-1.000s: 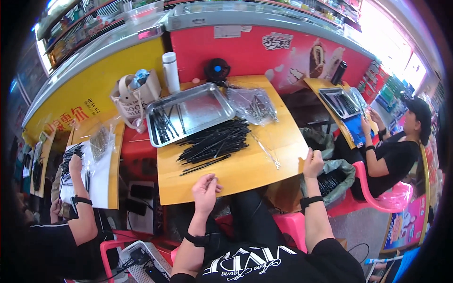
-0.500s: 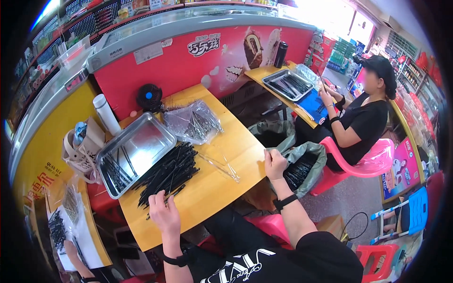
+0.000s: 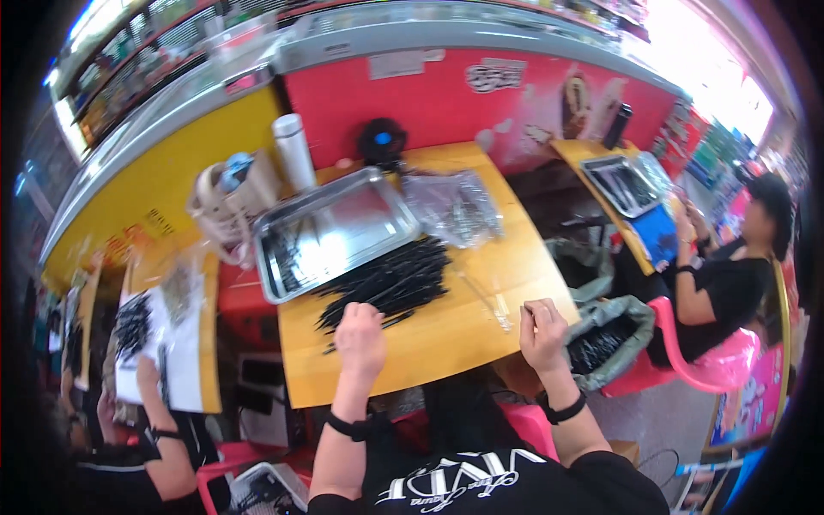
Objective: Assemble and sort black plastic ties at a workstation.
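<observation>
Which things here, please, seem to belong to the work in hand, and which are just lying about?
Likely in use: thin black sticks nearest the left hand; metal tray; clear plastic bag.
Seemingly lying about: white flask; black fan; cloth bag.

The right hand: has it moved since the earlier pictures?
Yes, leftward. Judged against the wooden table, the right hand was at its near right corner; now it is left of that corner, by the front edge.
</observation>
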A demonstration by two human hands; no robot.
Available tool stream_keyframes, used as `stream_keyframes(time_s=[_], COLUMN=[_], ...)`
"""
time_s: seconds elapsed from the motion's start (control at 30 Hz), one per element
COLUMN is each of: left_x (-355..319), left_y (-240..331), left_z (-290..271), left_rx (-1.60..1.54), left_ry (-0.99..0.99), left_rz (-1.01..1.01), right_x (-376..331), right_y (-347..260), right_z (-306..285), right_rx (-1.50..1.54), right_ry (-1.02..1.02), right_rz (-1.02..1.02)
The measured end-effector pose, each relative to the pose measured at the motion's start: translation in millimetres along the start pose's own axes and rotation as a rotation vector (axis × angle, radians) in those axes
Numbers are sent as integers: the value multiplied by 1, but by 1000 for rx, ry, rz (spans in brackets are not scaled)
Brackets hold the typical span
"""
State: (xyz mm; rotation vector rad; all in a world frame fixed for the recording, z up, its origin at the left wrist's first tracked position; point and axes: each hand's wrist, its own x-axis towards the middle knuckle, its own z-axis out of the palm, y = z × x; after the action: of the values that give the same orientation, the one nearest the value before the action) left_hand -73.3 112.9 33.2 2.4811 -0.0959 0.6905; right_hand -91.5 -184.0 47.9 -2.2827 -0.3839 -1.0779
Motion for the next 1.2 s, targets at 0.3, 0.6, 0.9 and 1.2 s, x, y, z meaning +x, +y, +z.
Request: stream_keyframes(time_s=[0.3, 0.6, 0.9, 1.2], left_x=[-24, -22, -36, -70], left_y=[-26, -31, -16, 19], left_z=[-21, -16, -31, -25], left_rx=[-430, -825, -1020, -1220], left_ry=[-146, -204, -252, -225], left_rz=[-244, -278, -372, -740], right_x=[8, 63, 81, 16], right_y=[-75, -87, -64, -55], right_z=[48, 69, 77, 30], right_rx=[218, 58, -487, 483], right_ry=[-346, -133, -421, -448], right_rz=[-193, -124, -626, 498])
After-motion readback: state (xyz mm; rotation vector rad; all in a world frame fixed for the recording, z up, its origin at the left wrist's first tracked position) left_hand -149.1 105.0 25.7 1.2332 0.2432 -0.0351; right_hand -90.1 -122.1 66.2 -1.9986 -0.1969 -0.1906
